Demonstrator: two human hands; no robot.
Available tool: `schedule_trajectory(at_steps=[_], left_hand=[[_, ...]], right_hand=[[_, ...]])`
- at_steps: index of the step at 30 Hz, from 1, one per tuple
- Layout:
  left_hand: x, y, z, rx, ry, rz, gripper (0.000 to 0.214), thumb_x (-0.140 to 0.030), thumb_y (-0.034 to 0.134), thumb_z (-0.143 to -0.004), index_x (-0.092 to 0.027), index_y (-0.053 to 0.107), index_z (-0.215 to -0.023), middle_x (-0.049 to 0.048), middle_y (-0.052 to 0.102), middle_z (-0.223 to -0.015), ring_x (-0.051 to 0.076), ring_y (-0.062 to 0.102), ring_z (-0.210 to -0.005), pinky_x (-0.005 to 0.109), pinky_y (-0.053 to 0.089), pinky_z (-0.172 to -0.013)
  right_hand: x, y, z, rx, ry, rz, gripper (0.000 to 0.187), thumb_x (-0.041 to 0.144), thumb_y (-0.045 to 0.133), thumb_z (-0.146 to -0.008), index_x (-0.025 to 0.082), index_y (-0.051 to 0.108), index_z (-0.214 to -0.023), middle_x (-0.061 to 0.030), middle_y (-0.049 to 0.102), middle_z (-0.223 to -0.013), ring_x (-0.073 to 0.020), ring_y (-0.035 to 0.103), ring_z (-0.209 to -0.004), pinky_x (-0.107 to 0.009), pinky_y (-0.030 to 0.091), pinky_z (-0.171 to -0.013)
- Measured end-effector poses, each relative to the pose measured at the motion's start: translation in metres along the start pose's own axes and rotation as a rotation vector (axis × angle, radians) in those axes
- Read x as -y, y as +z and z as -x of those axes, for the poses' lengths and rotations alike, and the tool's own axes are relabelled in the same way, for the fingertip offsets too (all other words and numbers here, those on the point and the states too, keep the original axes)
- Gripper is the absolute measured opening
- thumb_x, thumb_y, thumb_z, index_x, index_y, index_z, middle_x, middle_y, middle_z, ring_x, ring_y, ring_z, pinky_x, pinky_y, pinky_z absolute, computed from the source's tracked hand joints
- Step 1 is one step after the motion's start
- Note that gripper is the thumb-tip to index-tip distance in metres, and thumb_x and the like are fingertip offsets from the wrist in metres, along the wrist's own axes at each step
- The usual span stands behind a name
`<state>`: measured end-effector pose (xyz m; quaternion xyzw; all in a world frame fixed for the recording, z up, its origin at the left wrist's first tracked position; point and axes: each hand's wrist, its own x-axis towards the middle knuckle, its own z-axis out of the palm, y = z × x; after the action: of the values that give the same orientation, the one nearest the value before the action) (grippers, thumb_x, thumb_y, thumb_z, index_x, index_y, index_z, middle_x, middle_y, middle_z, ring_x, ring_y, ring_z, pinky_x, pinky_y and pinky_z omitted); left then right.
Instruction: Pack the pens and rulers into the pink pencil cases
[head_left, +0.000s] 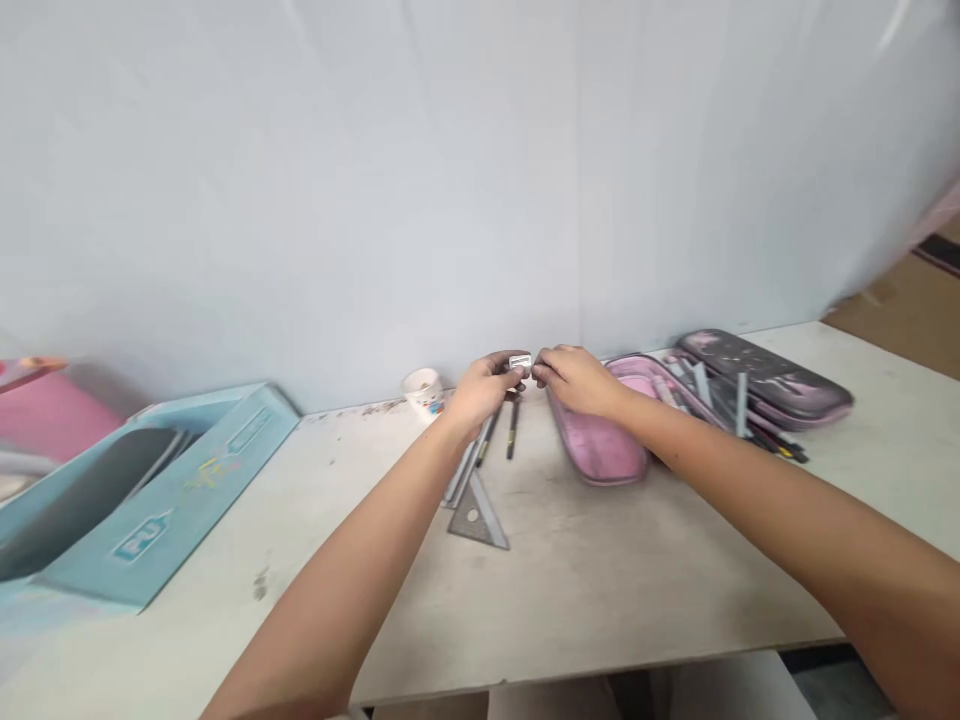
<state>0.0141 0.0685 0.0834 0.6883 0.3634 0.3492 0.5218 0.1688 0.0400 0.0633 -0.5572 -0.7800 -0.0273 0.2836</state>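
Observation:
My left hand [491,385] is closed around a small silvery-white pencil sharpener [520,361], held up between thumb and fingers near the wall. Beside it, my right hand [574,378] has its fingertips pinched close to the sharpener; whatever they hold is too small to make out. Below the hands lie two dark pencils [511,430], with a set square [477,515] and rulers [459,475] nearer me. Just left of my left hand stands a white paper cup [424,392]. A pink pencil case [604,447] lies open under my right forearm.
At the right, a dark pencil case [765,372] lies behind loose pens and pencils [784,445]. A light-blue box [202,490] with a dark object [97,490] inside occupies the left. The white table [585,580] meets a pale wall [450,200]; its front edge is near me.

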Motion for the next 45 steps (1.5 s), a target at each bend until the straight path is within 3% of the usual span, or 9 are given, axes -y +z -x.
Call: schedule_trajectory(at_steps=[4, 8, 12, 17, 24, 33, 38, 42, 45], left_hand=[[-0.011, 0.060, -0.038, 0.136, 0.005, 0.057, 0.025, -0.016, 0.059, -0.071, -0.014, 0.063, -0.096, 0.0026, 0.058, -0.078, 0.008, 0.052, -0.064, 0.021, 0.046, -0.058], [-0.015, 0.116, -0.072, 0.149, -0.011, 0.188, 0.026, -0.013, 0.054, -0.071, -0.014, 0.059, -0.096, 0.0025, 0.057, -0.078, 0.007, 0.052, -0.060, 0.021, 0.046, -0.056], [-0.008, 0.160, -0.096, 0.080, -0.072, 0.164, 0.025, -0.012, 0.054, -0.072, -0.016, 0.051, -0.096, 0.0006, 0.057, -0.076, 0.008, 0.054, -0.058, 0.023, 0.048, -0.058], [0.019, 0.180, -0.114, 0.039, -0.028, -0.012, 0.021, -0.012, 0.051, -0.074, -0.017, 0.044, -0.093, 0.0005, 0.057, -0.078, 0.011, 0.059, -0.069, 0.029, 0.050, -0.072], [0.043, 0.156, -0.115, -0.034, 0.142, -0.995, 0.026, -0.023, 0.044, -0.082, -0.012, 0.052, -0.105, 0.0139, 0.059, -0.109, 0.022, 0.052, -0.105, 0.038, 0.038, -0.095], [0.020, 0.072, -0.082, -0.004, 0.041, -1.258, 0.033, -0.020, 0.038, -0.082, -0.017, 0.055, -0.109, 0.0118, 0.055, -0.115, 0.024, 0.047, -0.112, 0.039, 0.037, -0.095], [0.027, 0.038, -0.044, -0.040, 0.012, -1.228, 0.032, -0.020, 0.038, -0.083, -0.017, 0.056, -0.109, 0.0115, 0.056, -0.112, 0.023, 0.048, -0.110, 0.039, 0.037, -0.094], [0.039, 0.030, -0.009, -0.038, 0.012, -1.210, 0.028, -0.020, 0.041, -0.082, -0.019, 0.057, -0.105, 0.0097, 0.056, -0.111, 0.023, 0.048, -0.109, 0.039, 0.038, -0.094], [0.049, 0.027, 0.014, -0.028, 0.030, -1.189, 0.027, -0.021, 0.041, -0.082, -0.020, 0.057, -0.104, 0.0099, 0.055, -0.112, 0.024, 0.048, -0.109, 0.040, 0.038, -0.094]], right_hand=[[-0.056, -0.044, 0.032, -0.019, 0.044, 0.170, 0.026, 0.025, 0.036, -0.087, 0.017, 0.060, -0.082, -0.0087, 0.065, -0.080, -0.0194, 0.058, -0.081, -0.029, 0.035, -0.076], [-0.112, -0.071, 0.060, -0.175, 0.248, 0.148, 0.021, 0.024, 0.040, -0.083, 0.016, 0.058, -0.088, -0.0091, 0.065, -0.084, -0.0199, 0.058, -0.081, -0.029, 0.037, -0.072], [-0.154, -0.070, 0.072, -0.230, 0.241, -0.127, 0.036, 0.028, 0.049, -0.081, 0.015, 0.046, -0.115, -0.0081, 0.061, -0.106, -0.0157, 0.058, -0.086, -0.026, 0.041, -0.073], [-0.170, -0.050, 0.065, -0.112, 0.248, -0.031, 0.029, 0.029, 0.047, -0.084, 0.017, 0.053, -0.109, -0.0103, 0.064, -0.102, -0.0212, 0.057, -0.093, -0.031, 0.041, -0.077], [-0.168, -0.020, 0.052, 0.001, 0.225, 0.224, 0.024, 0.025, 0.051, -0.080, 0.016, 0.062, -0.100, -0.0153, 0.062, -0.105, -0.0307, 0.045, -0.107, -0.044, 0.035, -0.085], [-0.161, -0.029, 0.039, 0.022, 0.241, 0.248, 0.029, 0.030, 0.050, -0.080, 0.014, 0.064, -0.100, -0.0182, 0.060, -0.103, -0.0324, 0.045, -0.104, -0.047, 0.036, -0.082], [-0.102, -0.018, 0.032, 0.063, 0.103, 0.191, 0.033, 0.032, 0.043, -0.084, 0.013, 0.068, -0.089, -0.0180, 0.062, -0.094, -0.0300, 0.048, -0.099, -0.041, 0.039, -0.080], [-0.037, 0.014, 0.040, 0.127, 0.065, 0.172, 0.042, 0.044, 0.044, -0.082, 0.012, 0.070, -0.080, -0.0193, 0.062, -0.094, -0.0312, 0.048, -0.099, -0.043, 0.038, -0.082], [-0.008, 0.030, 0.049, 0.194, 0.061, 0.180, 0.037, 0.044, 0.055, -0.074, 0.011, 0.071, -0.077, -0.0222, 0.060, -0.099, -0.0353, 0.046, -0.102, -0.048, 0.037, -0.083]])
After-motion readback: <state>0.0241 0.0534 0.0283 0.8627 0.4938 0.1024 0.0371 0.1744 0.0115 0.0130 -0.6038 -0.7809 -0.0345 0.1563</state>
